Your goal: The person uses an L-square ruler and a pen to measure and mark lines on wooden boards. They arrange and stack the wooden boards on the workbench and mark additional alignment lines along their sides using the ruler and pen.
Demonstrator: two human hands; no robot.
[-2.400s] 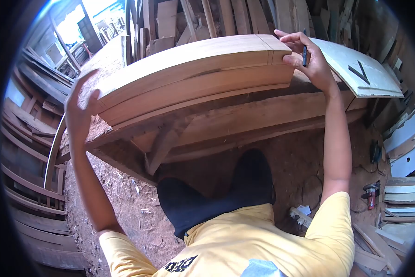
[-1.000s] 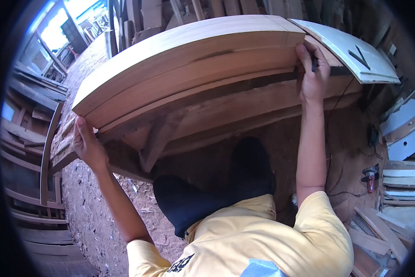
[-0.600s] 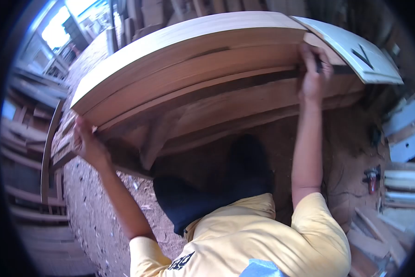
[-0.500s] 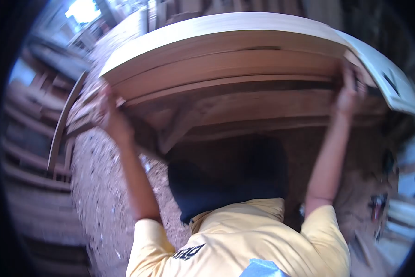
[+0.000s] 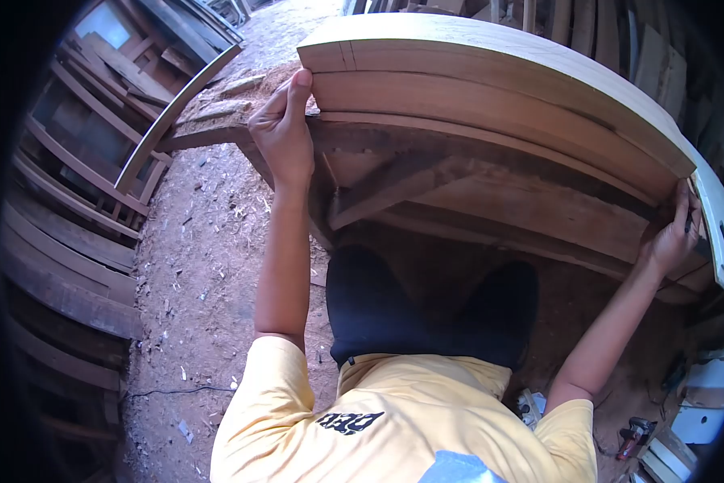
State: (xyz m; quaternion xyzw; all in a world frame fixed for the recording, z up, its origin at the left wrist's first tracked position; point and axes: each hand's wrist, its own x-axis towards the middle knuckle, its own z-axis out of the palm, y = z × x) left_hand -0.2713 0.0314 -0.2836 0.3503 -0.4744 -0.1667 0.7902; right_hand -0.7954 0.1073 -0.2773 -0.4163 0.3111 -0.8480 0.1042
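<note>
A stack of pale wooden boards (image 5: 475, 95) lies across a dark wooden workbench (image 5: 531, 213) in front of me, its edges facing my body. Thin pencil-like lines cross the upper board's edge near its left end. My left hand (image 5: 285, 137) is closed at the stack's left end, thumb pressed against the wood and fingers curled. At the right end, my right hand (image 5: 673, 238) is closed around the boards' corner. A small dark thing shows by its fingers; I cannot tell what it is. Beside that hand stands a whitish panel (image 5: 720, 221) with a dark mark.
Several wooden frames and planks (image 5: 72, 225) line the left side. More boards (image 5: 660, 72) lean at the back right. Shavings cover the dirt floor (image 5: 193, 322), where a thin cable (image 5: 177, 392) runs. A red-and-black tool (image 5: 636, 435) lies at lower right beside offcuts (image 5: 668, 459).
My view has turned, so the boards and bench now sit further right and slope down rightward. Both hands remain at the stack's ends. The picture has become sharper.
</note>
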